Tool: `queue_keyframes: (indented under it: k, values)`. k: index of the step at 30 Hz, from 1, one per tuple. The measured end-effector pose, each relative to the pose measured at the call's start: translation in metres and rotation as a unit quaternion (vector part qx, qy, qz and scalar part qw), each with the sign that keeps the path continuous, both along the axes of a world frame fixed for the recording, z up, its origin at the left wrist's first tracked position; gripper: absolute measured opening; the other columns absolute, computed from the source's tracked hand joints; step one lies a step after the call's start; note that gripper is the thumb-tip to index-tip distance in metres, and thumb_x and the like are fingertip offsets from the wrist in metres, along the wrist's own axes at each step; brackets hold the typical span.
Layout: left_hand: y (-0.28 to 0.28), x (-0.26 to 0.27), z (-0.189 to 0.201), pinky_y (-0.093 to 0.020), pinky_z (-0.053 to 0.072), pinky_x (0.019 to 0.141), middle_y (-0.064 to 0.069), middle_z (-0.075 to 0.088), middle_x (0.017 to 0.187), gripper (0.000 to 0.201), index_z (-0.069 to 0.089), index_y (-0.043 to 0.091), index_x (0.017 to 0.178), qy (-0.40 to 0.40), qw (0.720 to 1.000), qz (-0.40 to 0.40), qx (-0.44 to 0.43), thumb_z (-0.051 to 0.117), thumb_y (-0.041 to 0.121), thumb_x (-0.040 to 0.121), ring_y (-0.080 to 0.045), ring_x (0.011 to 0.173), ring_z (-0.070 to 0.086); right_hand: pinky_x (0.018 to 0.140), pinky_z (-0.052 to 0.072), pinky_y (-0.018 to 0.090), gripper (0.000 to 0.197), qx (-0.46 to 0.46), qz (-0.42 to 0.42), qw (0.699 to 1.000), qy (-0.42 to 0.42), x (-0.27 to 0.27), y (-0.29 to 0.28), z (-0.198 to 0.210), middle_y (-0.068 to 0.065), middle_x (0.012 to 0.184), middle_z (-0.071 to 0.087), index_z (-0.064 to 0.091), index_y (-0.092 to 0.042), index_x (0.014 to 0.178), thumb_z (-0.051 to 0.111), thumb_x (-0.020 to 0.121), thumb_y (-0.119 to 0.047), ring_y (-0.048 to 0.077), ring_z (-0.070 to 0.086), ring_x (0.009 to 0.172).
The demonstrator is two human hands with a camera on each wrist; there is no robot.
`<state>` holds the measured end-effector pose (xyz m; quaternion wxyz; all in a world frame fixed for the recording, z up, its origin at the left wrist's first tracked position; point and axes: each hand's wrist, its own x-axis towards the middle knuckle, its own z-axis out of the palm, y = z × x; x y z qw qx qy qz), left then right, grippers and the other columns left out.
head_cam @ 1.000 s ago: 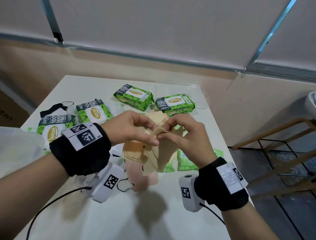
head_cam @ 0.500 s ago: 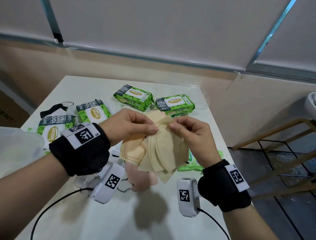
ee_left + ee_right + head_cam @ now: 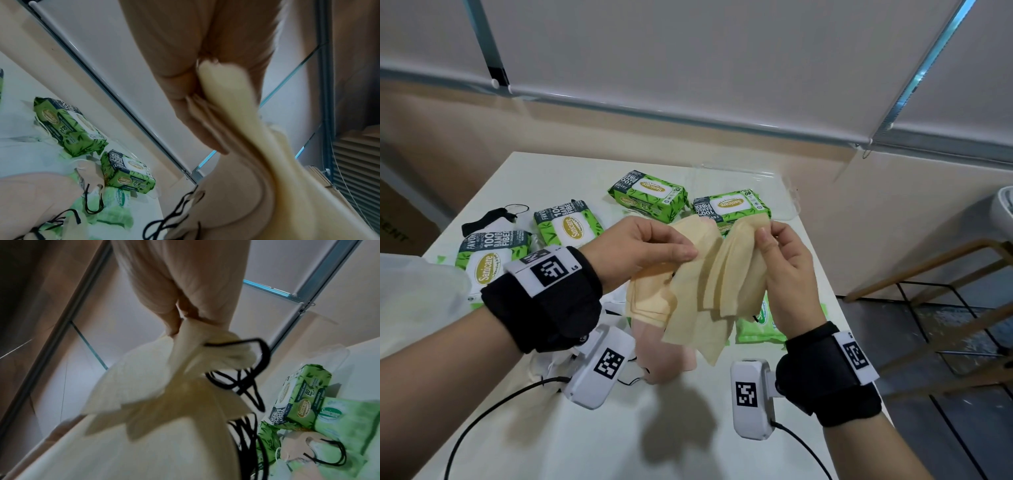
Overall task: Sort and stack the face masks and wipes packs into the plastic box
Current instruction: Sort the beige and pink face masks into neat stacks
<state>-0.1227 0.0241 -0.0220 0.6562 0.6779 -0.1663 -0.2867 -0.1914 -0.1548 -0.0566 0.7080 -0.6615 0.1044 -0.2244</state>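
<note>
Hanging lengthwise between both hands above the near table (image 3: 688, 428), the beige masks (image 3: 705, 291) are pinched by the left hand (image 3: 640, 253) and right hand (image 3: 787, 270); the clear box (image 3: 774, 192) lies far right, nearer the right hand.

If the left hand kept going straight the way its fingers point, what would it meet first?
The left hand points rightward across the masks; going on, it would likely meet the right hand first, though depth is unclear.

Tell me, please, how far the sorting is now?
Early stage. Done: nothing visibly packed; the plastic box looks empty. In hand: left hand and right hand grip beige face masks. Left: wipes packs and a black mask lie on the table.
</note>
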Motion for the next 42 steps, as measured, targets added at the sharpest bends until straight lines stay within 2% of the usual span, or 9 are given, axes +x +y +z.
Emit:
queue_keyframes:
  k: [4,9,14,17,22,27,34,40,42]
  values:
    - [0.003,0.006,0.001,-0.016,0.051,0.049,0.0,0.067,0.059,0.01,0.073,0.015,0.058,0.008,1.0,0.017,-0.007,0.068,0.013,0.066,-0.008,0.047,0.06,0.069,0.045,0.031,0.017,0.081,-0.042,0.996,-0.023,0.0,-0.008,0.006,0.012,0.086,0.061,0.056,-0.015,0.093,0.041,0.101,-0.01,0.019,0.053,0.076]
    - [-0.002,0.006,0.0,-0.016,0.05,0.046,-0.002,0.065,0.057,0.029,0.071,0.011,0.057,0.031,0.998,0.036,-0.036,0.061,-0.002,0.08,-0.009,0.045,0.059,0.054,0.048,0.02,0.017,0.135,-0.05,0.989,-0.024,0.004,0.001,0.007,-0.012,0.051,0.053,0.051,-0.011,0.096,0.035,0.103,-0.009,0.003,0.05,0.046]
    - [-0.002,0.007,-0.001,-0.015,0.051,0.049,-0.001,0.066,0.059,0.021,0.07,0.012,0.057,0.037,0.997,0.049,-0.053,0.064,0.002,0.074,-0.007,0.048,0.059,0.063,0.051,0.023,0.007,0.056,0.041,0.997,0.038,-0.002,0.005,0.005,-0.006,0.072,0.066,0.062,-0.015,0.092,0.066,0.088,-0.018,0.01,0.06,0.066]
    - [-0.001,0.01,-0.002,-0.016,0.053,0.052,-0.002,0.067,0.061,0.014,0.072,0.011,0.056,0.054,0.993,0.07,-0.083,0.064,0.007,0.068,-0.008,0.051,0.062,0.071,0.052,0.02,0.035,-0.04,0.099,0.993,0.059,-0.008,0.003,0.004,-0.002,0.088,0.069,0.068,-0.014,0.097,0.081,0.066,-0.005,0.008,0.063,0.079]
    - [-0.006,0.006,-0.006,-0.018,0.053,0.051,-0.007,0.069,0.062,0.027,0.072,0.007,0.059,0.075,0.988,0.068,-0.112,0.057,-0.001,0.081,-0.012,0.051,0.065,0.079,0.054,0.025,0.056,-0.11,0.095,0.986,0.082,-0.008,0.014,-0.004,0.003,0.094,0.069,0.067,-0.011,0.106,0.087,0.055,0.003,0.008,0.061,0.087]
    - [-0.008,0.005,-0.007,-0.02,0.055,0.054,-0.007,0.07,0.065,0.012,0.072,0.007,0.063,0.089,0.986,0.068,-0.123,0.063,0.006,0.071,-0.013,0.054,0.066,0.072,0.05,0.017,0.038,-0.105,0.1,0.985,0.096,-0.005,0.015,-0.002,-0.004,0.083,0.067,0.067,-0.01,0.091,0.083,0.061,0.006,0.002,0.058,0.074]
    - [0.005,0.012,-0.004,-0.015,0.051,0.051,0.003,0.066,0.059,0.016,0.071,0.018,0.055,0.005,0.998,0.049,-0.028,0.071,0.007,0.067,-0.006,0.049,0.059,0.058,0.051,0.018,0.013,-0.033,0.119,0.988,0.093,-0.011,-0.002,0.007,0.003,0.064,0.064,0.066,-0.005,0.075,0.072,0.073,0.006,0.008,0.06,0.056]
    - [0.018,0.017,0.0,-0.015,0.049,0.063,0.005,0.067,0.063,0.011,0.073,0.021,0.063,-0.11,0.99,-0.006,0.084,0.081,0.023,0.055,-0.005,0.059,0.058,0.065,0.047,0.012,0.02,-0.143,0.097,0.985,0.025,-0.011,-0.012,0.02,-0.009,0.061,0.065,0.07,-0.017,0.069,0.074,0.075,0.001,0.001,0.058,0.063]
    - [0.016,0.015,0.003,-0.019,0.047,0.069,0.005,0.068,0.065,0.025,0.072,0.019,0.068,-0.142,0.984,-0.031,0.1,0.078,0.036,0.05,-0.006,0.063,0.057,0.069,0.046,0.01,0.021,-0.191,0.094,0.977,0.007,-0.009,-0.009,0.021,-0.01,0.066,0.069,0.07,-0.02,0.07,0.075,0.075,0.0,0.0,0.06,0.067]
